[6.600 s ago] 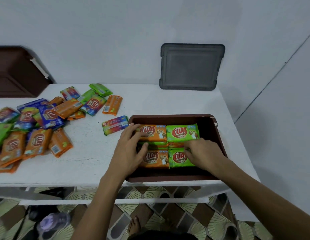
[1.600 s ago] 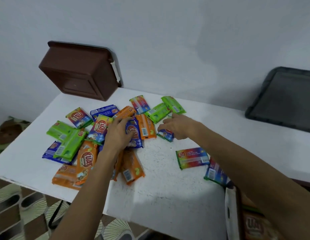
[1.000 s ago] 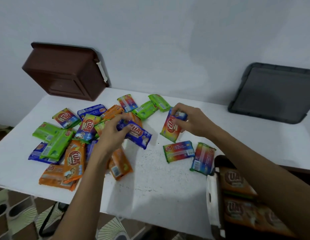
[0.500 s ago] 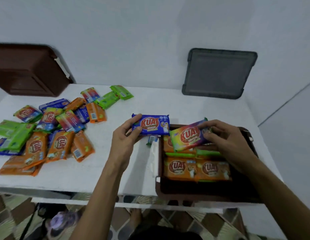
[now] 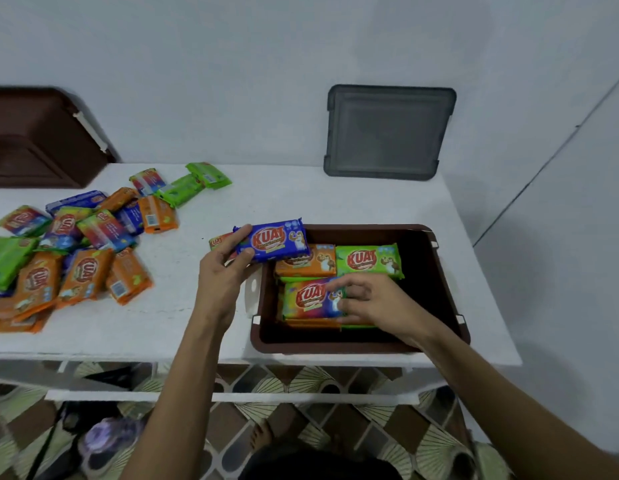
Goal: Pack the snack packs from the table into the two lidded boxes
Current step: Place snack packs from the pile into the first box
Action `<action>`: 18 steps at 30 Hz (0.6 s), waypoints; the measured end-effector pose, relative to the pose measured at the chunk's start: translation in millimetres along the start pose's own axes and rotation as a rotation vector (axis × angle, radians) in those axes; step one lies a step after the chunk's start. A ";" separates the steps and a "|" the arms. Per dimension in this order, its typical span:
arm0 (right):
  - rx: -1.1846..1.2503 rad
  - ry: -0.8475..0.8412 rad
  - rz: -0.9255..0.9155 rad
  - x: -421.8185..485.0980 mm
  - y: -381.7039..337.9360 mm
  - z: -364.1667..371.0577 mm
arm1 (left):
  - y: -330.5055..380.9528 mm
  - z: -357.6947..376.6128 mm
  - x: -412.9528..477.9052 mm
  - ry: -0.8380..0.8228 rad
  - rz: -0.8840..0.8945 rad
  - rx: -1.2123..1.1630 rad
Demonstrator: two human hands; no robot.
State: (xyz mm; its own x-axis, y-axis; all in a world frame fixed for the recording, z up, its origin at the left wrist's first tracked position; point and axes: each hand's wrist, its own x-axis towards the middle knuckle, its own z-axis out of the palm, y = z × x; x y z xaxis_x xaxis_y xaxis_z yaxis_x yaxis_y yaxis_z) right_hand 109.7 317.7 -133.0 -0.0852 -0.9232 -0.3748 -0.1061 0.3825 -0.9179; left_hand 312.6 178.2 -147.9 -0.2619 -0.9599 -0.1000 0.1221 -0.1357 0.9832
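On the white table (image 5: 301,202) we see an open brown box (image 5: 436,271), partly packed, loose packs (image 5: 83,271) heaped left. Our left hand (image 5: 225,275) pinches a blue pack (image 5: 271,240) over the rim; our right hand (image 5: 374,301) seemingly presses a rainbow pack (image 5: 310,297) inside.

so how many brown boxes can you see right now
2. One open brown box sits at the table's near right edge, partly filled with snack packs. The other brown box is tipped against the wall at far left, partly cut off by the frame.
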 end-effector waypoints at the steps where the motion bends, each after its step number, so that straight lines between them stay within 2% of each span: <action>1: -0.022 -0.013 0.017 5.0 0.9 1.8 | 0.0 -0.4 -0.2 -0.002 0.000 0.004; 2: -0.084 -0.017 0.024 9.9 2.0 4.0 | -0.3 -0.7 0.2 -0.003 0.002 0.014; 6: -0.596 0.087 -0.030 24.8 6.6 13.9 | -0.9 -2.7 0.0 -0.010 0.012 0.078; 11: -0.837 0.092 -0.122 22.9 -5.9 10.5 | 8.8 0.1 -8.2 -0.034 0.057 0.163; 13: -0.722 0.194 -0.200 19.5 -17.3 0.2 | 16.7 4.7 -15.9 -0.076 0.074 0.171; 14: -0.558 0.246 -0.234 18.1 -23.2 -5.9 | 20.5 8.1 -19.8 -0.112 0.073 0.158; 16: -0.127 0.207 -0.223 14.4 -32.4 -13.1 | 25.3 16.5 -26.8 -0.199 0.029 0.110; 18: 0.137 0.146 -0.160 10.5 -31.9 -15.4 | 25.2 25.2 -31.0 -0.298 -0.009 0.133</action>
State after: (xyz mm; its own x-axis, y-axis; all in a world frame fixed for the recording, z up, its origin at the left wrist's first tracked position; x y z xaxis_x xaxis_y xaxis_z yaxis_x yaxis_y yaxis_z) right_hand 97.0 296.4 -105.7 -0.2218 -0.9524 -0.2094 0.0049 0.2136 -0.9769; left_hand 299.7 210.8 -116.2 -0.5333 -0.8422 -0.0792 -0.0030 -0.0917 0.9958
